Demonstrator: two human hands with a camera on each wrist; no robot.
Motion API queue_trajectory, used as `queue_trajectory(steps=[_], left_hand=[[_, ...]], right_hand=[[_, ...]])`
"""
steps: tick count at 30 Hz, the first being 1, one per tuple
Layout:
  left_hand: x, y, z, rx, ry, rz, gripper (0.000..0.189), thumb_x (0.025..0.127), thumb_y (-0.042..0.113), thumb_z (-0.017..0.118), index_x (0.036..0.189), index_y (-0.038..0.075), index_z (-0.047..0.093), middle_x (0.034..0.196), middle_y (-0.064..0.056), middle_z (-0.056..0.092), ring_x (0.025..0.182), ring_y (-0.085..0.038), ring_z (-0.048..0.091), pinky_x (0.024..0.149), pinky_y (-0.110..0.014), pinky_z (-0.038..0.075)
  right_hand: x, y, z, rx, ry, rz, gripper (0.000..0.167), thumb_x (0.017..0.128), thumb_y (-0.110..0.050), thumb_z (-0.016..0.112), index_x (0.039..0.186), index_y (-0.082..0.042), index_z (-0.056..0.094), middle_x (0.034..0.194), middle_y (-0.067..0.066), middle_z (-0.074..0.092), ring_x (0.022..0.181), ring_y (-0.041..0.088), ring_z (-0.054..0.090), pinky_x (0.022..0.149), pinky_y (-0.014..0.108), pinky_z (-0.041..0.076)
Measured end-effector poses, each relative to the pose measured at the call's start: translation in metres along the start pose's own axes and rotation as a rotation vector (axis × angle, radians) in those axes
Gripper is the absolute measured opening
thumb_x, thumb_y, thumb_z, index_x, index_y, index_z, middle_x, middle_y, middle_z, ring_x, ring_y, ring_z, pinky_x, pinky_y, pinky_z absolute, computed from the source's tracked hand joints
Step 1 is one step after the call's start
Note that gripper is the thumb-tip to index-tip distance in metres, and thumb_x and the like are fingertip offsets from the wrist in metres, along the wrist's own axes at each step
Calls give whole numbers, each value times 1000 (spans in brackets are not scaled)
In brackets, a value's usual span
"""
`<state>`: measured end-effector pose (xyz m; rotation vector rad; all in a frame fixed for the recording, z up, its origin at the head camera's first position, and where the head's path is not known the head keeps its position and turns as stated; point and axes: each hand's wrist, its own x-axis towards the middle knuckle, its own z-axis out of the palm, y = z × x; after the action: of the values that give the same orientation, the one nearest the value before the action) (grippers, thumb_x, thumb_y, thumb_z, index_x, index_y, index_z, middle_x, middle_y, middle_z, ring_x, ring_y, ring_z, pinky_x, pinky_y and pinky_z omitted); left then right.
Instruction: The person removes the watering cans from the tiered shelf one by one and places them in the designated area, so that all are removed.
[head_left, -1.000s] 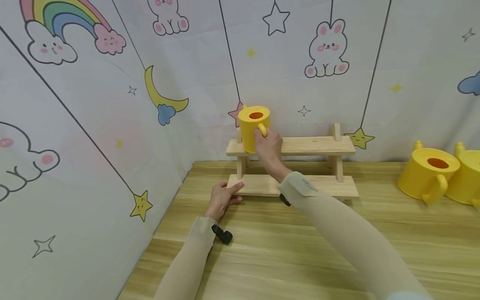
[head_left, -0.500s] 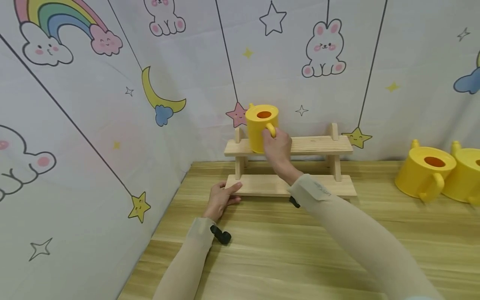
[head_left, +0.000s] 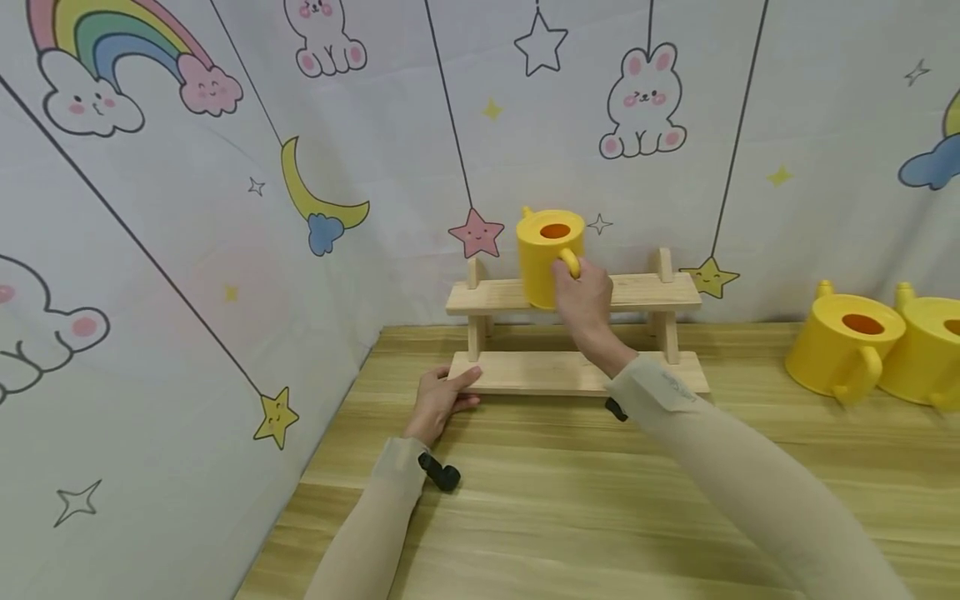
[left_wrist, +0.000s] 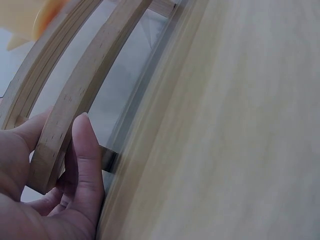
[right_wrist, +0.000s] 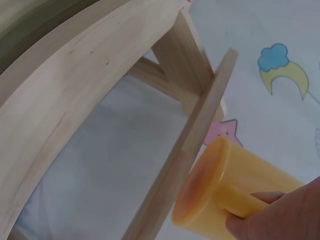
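A two-tier wooden plant stand [head_left: 525, 372] stands against the backdrop. My left hand [head_left: 438, 404] grips the left end of its lower board, thumb above and fingers beneath; the left wrist view shows the board [left_wrist: 75, 100] between thumb and fingers. With my right hand [head_left: 588, 298] I hold a yellow watering can [head_left: 538, 265] by its handle. The can is upright, left of the middle of the top board [head_left: 652, 290], its spout pointing back. In the right wrist view, the base of the watering can [right_wrist: 200, 185] is right at the edge of the top board.
Two more yellow watering cans, a nearer one [head_left: 840, 346] and one [head_left: 918, 354] partly out of frame, stand side by side on the wood-grain table [head_left: 540, 500] at right. A white cartoon-printed cloth [head_left: 420, 150] borders the table behind and at left.
My right hand has moved to the right along the top board with the watering can. My left hand keeps its grip on the lower board. The head view has shifted slightly.
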<state>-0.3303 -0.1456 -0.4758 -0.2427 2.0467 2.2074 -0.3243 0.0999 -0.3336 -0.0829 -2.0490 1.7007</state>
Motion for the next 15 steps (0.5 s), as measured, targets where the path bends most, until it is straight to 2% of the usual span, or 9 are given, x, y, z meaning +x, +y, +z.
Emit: queue_trajectory(steps=[6,15], left_hand=[[0,0,0,-4,7,-4,59,99,15,83,146,-7,55,111,-12,69,68,-9,74,65,-20,68],[0,0,1,-7,8,3,59,99,15,83,146,-8,56,111,-13,70,70,-10,74,66,-20,68]], right_hand=[[2,4,-18,-7,8,1,40,106,-27,56,69,-15,48,67,-2,53,64,18,52,50,23,38],[4,8,-45,-26,39,5,40,106,-25,56,68,-14,48,63,-7,51,62,15,52,50,23,38]])
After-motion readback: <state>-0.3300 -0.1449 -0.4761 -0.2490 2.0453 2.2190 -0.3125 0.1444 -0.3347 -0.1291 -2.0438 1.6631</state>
